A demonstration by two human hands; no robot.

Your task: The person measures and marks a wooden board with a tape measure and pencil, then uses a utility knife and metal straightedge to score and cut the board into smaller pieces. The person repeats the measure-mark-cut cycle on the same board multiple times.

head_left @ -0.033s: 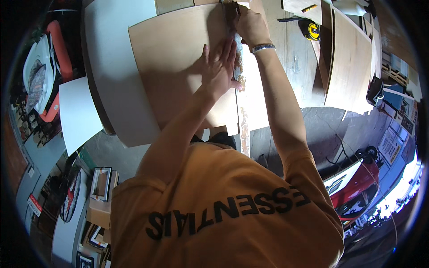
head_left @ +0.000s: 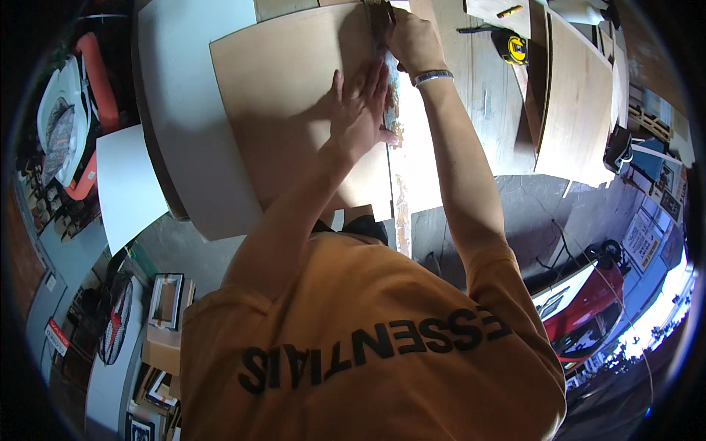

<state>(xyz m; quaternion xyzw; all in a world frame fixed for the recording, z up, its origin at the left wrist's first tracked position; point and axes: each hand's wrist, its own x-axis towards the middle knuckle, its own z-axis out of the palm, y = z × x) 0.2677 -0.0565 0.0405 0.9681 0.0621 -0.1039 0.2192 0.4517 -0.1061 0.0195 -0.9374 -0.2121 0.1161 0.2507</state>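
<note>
A thin light-brown wooden sheet (head_left: pixel 279 88) lies on the work surface in front of me. Along its right side runs a long, narrow strip (head_left: pixel 401 192) with worn, flaking paint. My left hand (head_left: pixel 359 114) rests flat with fingers outstretched over the sheet's right edge, its fingertips and one digit touching the strip. At the strip's far end, my right hand (head_left: pixel 414 44) is closed, a bracelet on its wrist. Something dark shows beside its fingers, but its kind is hidden.
White sheet material (head_left: pixel 191 110) lies to the left. A yellow-and-black tape measure (head_left: pixel 512 48) sits at right, beside upright wooden panels (head_left: pixel 577 95). Picture frames (head_left: pixel 166 303) stack at lower left. A white-and-red item (head_left: pixel 66 110) stands at far left.
</note>
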